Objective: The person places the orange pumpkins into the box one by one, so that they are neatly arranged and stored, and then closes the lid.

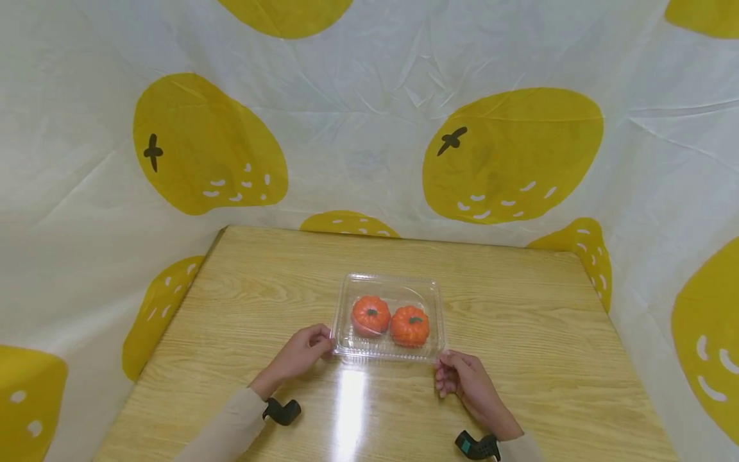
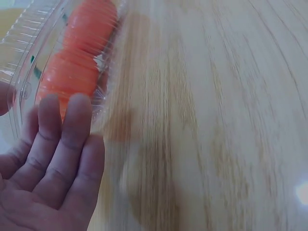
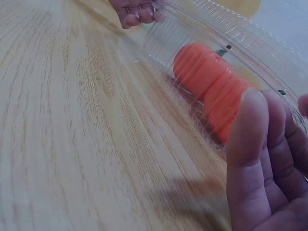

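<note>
Two small orange pumpkins (image 1: 371, 316) with dark green stems sit side by side in a clear plastic clamshell container (image 1: 388, 351), seen through its transparent plastic. At the container's near left corner, my left hand (image 1: 303, 351) pinches the rim between thumb and fingers. My right hand (image 1: 466, 380) holds the near right corner the same way, its other fingers curled below the rim. In the left wrist view, the left fingers (image 2: 72, 130) reach up against the ribbed front wall. The right wrist view shows the right fingers (image 3: 250, 144) in front of the pumpkins.
The container is on a wooden table (image 1: 260, 276). A white cloth (image 1: 358, 147) printed with large yellow lemons hangs behind the table and along both sides. A black wrist device (image 1: 281, 411) is worn on the left arm, another (image 1: 476, 445) on the right.
</note>
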Motion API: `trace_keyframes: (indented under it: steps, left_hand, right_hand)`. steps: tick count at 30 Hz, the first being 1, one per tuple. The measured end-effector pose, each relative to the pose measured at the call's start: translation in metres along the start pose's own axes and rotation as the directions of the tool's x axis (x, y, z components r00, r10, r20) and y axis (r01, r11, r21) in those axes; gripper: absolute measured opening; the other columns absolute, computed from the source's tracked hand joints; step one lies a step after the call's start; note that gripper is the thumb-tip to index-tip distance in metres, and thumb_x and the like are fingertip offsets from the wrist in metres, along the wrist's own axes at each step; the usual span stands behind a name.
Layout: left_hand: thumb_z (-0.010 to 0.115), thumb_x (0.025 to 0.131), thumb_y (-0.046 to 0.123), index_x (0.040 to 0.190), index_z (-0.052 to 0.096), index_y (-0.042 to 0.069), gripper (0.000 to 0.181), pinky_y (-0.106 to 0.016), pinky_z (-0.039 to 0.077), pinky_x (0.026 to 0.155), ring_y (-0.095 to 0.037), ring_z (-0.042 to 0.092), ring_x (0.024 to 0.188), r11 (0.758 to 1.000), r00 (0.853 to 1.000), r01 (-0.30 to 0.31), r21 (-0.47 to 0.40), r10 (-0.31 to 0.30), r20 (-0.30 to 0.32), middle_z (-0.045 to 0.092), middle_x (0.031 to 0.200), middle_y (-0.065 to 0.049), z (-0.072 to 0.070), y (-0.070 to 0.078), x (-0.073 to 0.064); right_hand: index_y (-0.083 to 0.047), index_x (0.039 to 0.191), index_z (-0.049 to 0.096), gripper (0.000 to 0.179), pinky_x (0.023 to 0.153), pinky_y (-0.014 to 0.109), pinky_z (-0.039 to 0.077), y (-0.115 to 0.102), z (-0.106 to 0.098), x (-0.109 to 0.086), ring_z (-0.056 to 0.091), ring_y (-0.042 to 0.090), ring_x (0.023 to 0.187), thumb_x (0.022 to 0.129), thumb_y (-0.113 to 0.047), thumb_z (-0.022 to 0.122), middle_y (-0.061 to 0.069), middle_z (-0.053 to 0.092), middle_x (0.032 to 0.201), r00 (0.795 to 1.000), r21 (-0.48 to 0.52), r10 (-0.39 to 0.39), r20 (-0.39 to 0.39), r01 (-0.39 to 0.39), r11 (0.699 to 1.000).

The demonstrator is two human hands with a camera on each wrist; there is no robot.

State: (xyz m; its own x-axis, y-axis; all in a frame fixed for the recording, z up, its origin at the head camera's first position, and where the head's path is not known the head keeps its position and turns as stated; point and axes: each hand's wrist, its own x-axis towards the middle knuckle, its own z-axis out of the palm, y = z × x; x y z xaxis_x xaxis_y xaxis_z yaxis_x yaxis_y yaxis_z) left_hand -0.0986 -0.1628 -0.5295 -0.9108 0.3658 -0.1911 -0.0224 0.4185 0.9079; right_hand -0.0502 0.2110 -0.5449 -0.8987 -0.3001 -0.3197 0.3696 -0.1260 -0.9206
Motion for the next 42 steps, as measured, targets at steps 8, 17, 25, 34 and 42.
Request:
trace_keyframes:
  steps: [8,17,25,34,42]
  left_hand:
    - [0.055,0.107,0.026,0.092,0.068,-0.005,0.037,-0.025,0.058,0.073,-0.015,0.07,0.074,0.993,0.996,0.024,-0.119,-0.013,0.09,0.072,0.08,-0.012,0.003,-0.007,-0.004]
    - [0.053,0.109,0.025,0.087,0.063,-0.009,0.041,-0.024,0.059,0.074,-0.014,0.068,0.073,0.986,0.996,0.014,-0.167,0.0,0.086,0.07,0.084,-0.018,0.012,-0.013,-0.009]
    - [0.052,0.109,0.021,0.084,0.063,-0.004,0.036,-0.019,0.05,0.063,-0.009,0.064,0.07,0.993,0.999,-0.022,-0.116,0.026,0.037,0.069,0.079,-0.011,0.013,-0.014,-0.004]
    - [0.053,0.107,0.015,0.083,0.061,-0.007,0.033,-0.018,0.047,0.059,-0.009,0.061,0.067,0.989,0.999,-0.035,-0.141,0.038,0.022,0.068,0.077,-0.02,0.014,-0.013,-0.002]
    - [0.054,0.107,0.015,0.083,0.06,-0.009,0.034,-0.016,0.043,0.058,-0.01,0.06,0.067,0.989,0.998,-0.061,-0.138,0.064,0.021,0.066,0.079,-0.029,0.014,-0.015,0.0]
  right_hand:
    - [-0.006,0.09,0.068,0.031,0.059,0.024,0.058,0.002,0.002,0.002,0.064,0.008,0.062,0.107,-0.018,0.046,-0.006,0.067,0.075,1.0,0.019,-0.003,-0.026,0.004,1.0]
    - [-0.009,0.087,0.069,0.033,0.058,0.023,0.058,0.005,0.002,0.001,0.065,0.008,0.061,0.107,-0.016,0.044,-0.007,0.068,0.073,0.999,0.029,-0.016,-0.045,0.017,0.999]
    - [-0.01,0.083,0.071,0.035,0.056,0.022,0.058,0.005,0.005,0.001,0.065,0.007,0.059,0.105,-0.012,0.043,-0.007,0.068,0.07,0.997,0.031,-0.038,-0.071,0.041,0.999]
    - [-0.009,0.082,0.07,0.032,0.054,0.022,0.056,0.005,0.01,0.003,0.063,0.007,0.059,0.102,-0.01,0.045,-0.006,0.067,0.069,0.99,0.02,-0.038,-0.134,0.041,0.999]
    - [-0.008,0.081,0.07,0.032,0.053,0.021,0.054,0.001,0.014,0.002,0.063,0.007,0.059,0.103,-0.006,0.047,-0.007,0.067,0.069,0.984,-0.01,-0.093,-0.152,0.093,0.996]
